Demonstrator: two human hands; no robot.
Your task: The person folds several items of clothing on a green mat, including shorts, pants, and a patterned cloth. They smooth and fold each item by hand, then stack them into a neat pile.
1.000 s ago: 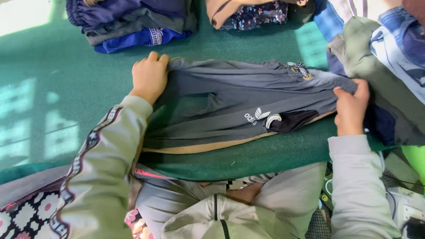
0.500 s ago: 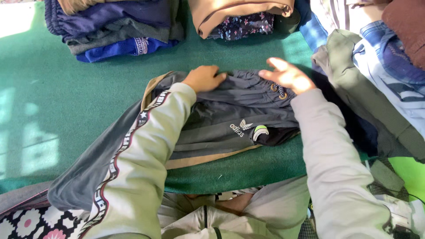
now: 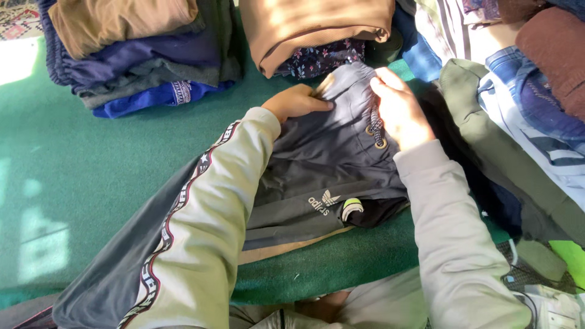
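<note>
Grey track trousers [image 3: 323, 164] with a tan side stripe and a white logo lie folded over on the green carpet [image 3: 91, 176]. My left hand [image 3: 297, 101] presses on the upper left of the folded part, fingers together, gripping the fabric edge. My right hand [image 3: 399, 109] lies flat on the waistband beside the drawstring eyelets [image 3: 376, 136], pinning the cloth down. One trouser leg runs back under my left sleeve toward my lap.
A stack of folded clothes, tan on top with navy and blue below [image 3: 134, 49], sits at the far left. A second pile with a brown garment over floral fabric [image 3: 317, 30] lies just beyond my hands. Unfolded shirts and jeans [image 3: 524, 103] heap up on the right.
The trousers went from spread out between both hands to folded over. Both hands have met at the waistband and moved further away from me, toward the brown pile.
</note>
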